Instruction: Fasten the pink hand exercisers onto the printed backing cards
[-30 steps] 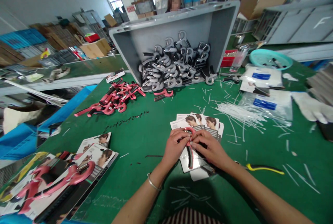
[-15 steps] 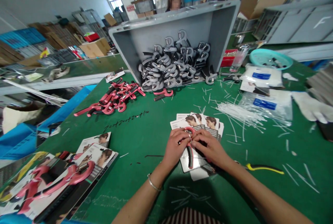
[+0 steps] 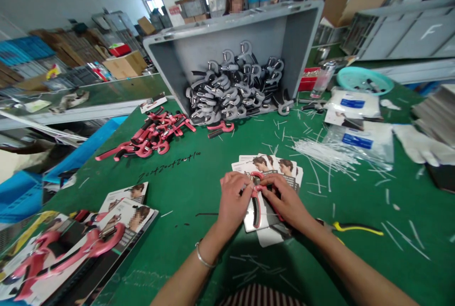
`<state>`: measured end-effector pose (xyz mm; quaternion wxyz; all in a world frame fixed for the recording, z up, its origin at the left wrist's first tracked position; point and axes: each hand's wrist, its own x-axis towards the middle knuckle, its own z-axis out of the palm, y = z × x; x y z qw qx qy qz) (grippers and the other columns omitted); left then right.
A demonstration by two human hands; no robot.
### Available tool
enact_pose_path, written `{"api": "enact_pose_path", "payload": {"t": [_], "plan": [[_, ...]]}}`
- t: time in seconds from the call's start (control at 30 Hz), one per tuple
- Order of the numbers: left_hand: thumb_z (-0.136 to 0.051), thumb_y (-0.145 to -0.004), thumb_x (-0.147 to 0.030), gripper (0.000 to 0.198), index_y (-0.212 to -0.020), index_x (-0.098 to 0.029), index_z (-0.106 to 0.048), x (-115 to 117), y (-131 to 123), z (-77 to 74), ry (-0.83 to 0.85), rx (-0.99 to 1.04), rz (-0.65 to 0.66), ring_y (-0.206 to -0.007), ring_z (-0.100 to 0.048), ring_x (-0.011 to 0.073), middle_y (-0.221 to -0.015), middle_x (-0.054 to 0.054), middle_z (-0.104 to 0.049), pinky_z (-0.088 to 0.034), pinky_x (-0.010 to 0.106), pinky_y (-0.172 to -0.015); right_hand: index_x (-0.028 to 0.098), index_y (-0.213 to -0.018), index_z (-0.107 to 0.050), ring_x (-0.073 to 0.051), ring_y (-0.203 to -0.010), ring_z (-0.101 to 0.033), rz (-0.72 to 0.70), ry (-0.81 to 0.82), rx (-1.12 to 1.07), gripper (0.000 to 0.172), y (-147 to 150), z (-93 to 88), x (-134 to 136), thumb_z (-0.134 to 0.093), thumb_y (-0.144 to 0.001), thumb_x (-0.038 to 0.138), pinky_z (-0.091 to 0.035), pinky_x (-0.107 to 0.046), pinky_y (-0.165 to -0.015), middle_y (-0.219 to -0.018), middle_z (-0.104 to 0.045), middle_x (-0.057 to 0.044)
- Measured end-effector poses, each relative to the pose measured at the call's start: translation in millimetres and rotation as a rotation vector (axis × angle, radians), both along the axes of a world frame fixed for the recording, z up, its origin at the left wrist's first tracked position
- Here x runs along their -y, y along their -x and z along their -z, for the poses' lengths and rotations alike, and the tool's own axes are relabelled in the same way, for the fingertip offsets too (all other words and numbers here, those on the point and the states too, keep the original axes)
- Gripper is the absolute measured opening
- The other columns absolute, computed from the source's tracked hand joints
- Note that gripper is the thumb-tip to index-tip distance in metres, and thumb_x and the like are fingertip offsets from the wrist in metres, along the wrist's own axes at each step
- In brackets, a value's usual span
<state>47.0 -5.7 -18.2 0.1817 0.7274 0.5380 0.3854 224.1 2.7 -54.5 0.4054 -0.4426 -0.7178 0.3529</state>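
Note:
A pink hand grip strengthener (image 3: 256, 211) with black handle pads lies on a printed cardboard card (image 3: 249, 223), above more fanned cards (image 3: 285, 166). My left hand (image 3: 234, 199) is closed at the grip's left side, with its thumb and fingers pressed near the coil. From the right, my right hand (image 3: 282, 197) pinches the same middle part, its fingertips almost meeting the left ones. Whether a cable tie is between the fingertips I cannot make out. White cable ties (image 3: 323, 152) lie in a bundle beyond my right hand.
A grey crate (image 3: 232, 26) on its side holds grey hand grips (image 3: 231, 92). Pink grips (image 3: 149, 135) are heaped at its left. Carded grips (image 3: 88, 249) are stacked front left. Yellow-handled pliers (image 3: 359, 229), plastic bags (image 3: 368, 142) and a turquoise basin (image 3: 364, 80) are right. A person (image 3: 234, 0) is behind the crate.
My left hand has turned and shifted slightly left, its back now more over the card. My right hand stays at the grip's middle. The whole view has shifted slightly.

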Motion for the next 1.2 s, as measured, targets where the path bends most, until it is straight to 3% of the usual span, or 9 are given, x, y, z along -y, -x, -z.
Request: {"api": "enact_pose_path", "payload": {"t": [0.23, 0.43, 0.53, 0.6, 0.67, 0.8, 0.9, 1.0, 1.2], "plan": [[-0.048, -0.091, -0.012, 0.017, -0.092, -0.015, -0.065, 36, -17, 15.4, -0.135, -0.247, 0.239, -0.1, -0.056, 0.0252, -0.095, 0.01, -0.069, -0.038, 0.044, -0.096, 0.023, -0.103, -0.06, -0.022, -0.105, -0.055, 0.056, 0.015, -0.017, 0.013, 7, 4.5, 2, -0.056, -0.092, 0.017, -0.043, -0.04, -0.094, -0.108, -0.059, -0.006], [-0.051, -0.093, -0.021, 0.017, -0.081, -0.019, -0.062, 28, -9, 7.9, 0.01, 0.021, 0.046, -0.093, -0.058, 0.0216, -0.086, 0.005, -0.067, -0.044, 0.038, -0.088, 0.023, -0.096, -0.06, -0.022, -0.105, -0.054, 0.059, -0.006, -0.015, 0.01, 9, 5.4, 5, -0.054, -0.092, 0.015, -0.042, -0.041, -0.094, -0.106, -0.059, -0.005], [-0.049, -0.092, -0.016, 0.014, -0.086, -0.017, -0.062, 37, -14, 12.9, -0.024, -0.222, 0.222, -0.097, -0.055, 0.0244, -0.092, 0.008, -0.066, -0.042, 0.044, -0.093, 0.022, -0.093, -0.059, -0.022, -0.104, -0.054, 0.059, -0.025, 0.007, 0.01, 11, 3.6, 4, -0.053, -0.092, 0.014, -0.042, -0.041, -0.094, -0.104, -0.059, -0.005], [-0.046, -0.094, -0.016, 0.016, -0.093, -0.017, -0.062, 47, -15, 14.6, -0.018, -0.313, 0.257, -0.1, -0.055, 0.025, -0.097, 0.009, -0.065, -0.041, 0.045, -0.094, 0.022, -0.094, -0.059, -0.022, -0.101, -0.055, 0.037, -0.03, 0.033, 0.01, 8, -1.6, 5, -0.052, -0.093, 0.015, -0.043, -0.04, -0.091, -0.101, -0.06, -0.005], [-0.051, -0.094, -0.025, 0.015, -0.104, -0.017, -0.06, 57, -9, 12.7, -0.005, -0.316, 0.16, -0.107, -0.053, 0.0269, -0.108, 0.011, -0.062, -0.04, 0.046, -0.097, 0.021, -0.097, -0.058, -0.022, -0.099, -0.055, -0.003, -0.049, 0.107, 0.009, 3, -10.4, 12, -0.051, -0.095, 0.016, -0.043, -0.039, -0.089, -0.101, -0.061, -0.006], [-0.067, -0.081, -0.051, 0.052, -0.115, -0.013, -0.054, 74, 7, 12.4, 0.056, -0.413, -0.068, -0.101, -0.054, 0.032, -0.11, 0.015, -0.059, -0.043, 0.05, -0.089, 0.02, -0.094, -0.061, -0.024, -0.09, -0.052, -0.176, -0.151, 0.482, 0.012, -5, -28.6, 36, -0.05, -0.097, 0.022, -0.041, -0.042, -0.087, -0.092, -0.063, -0.006], [-0.06, -0.088, -0.036, 0.029, -0.106, -0.014, -0.057, 81, 12, 19.7, 0.142, -0.47, -0.062, -0.09, -0.057, 0.0275, -0.096, 0.011, -0.061, -0.046, 0.044, -0.082, 0.019, -0.09, -0.062, -0.025, -0.085, -0.051, -0.241, -0.24, 0.704, 0.013, -2, -33.0, 49, -0.051, -0.096, 0.023, -0.04, -0.043, -0.082, -0.087, -0.063, -0.008], [-0.053, -0.088, -0.017, 0.01, -0.096, -0.017, -0.057, 80, 15, 20.7, 0.24, -0.433, -0.039, -0.083, -0.059, 0.023, -0.087, 0.007, -0.062, -0.047, 0.037, -0.079, 0.019, -0.086, -0.063, -0.025, -0.084, -0.051, -0.265, -0.28, 0.762, 0.013, 9, -31.9, 49, -0.053, -0.095, 0.021, -0.04, -0.041, -0.078, -0.087, -0.065, -0.008], [-0.05, -0.094, -0.022, 0.015, -0.102, -0.018, -0.062, 70, 38, 2.2, 0.293, -0.346, 0.109, -0.09, -0.06, 0.023, -0.096, 0.008, -0.066, -0.048, 0.038, -0.084, 0.021, -0.094, -0.063, -0.024, -0.092, -0.055, -0.326, -0.131, 0.487, 0.012, 13, -38.4, 40, -0.052, -0.095, 0.017, -0.045, -0.038, -0.082, -0.092, -0.066, -0.007]]}}
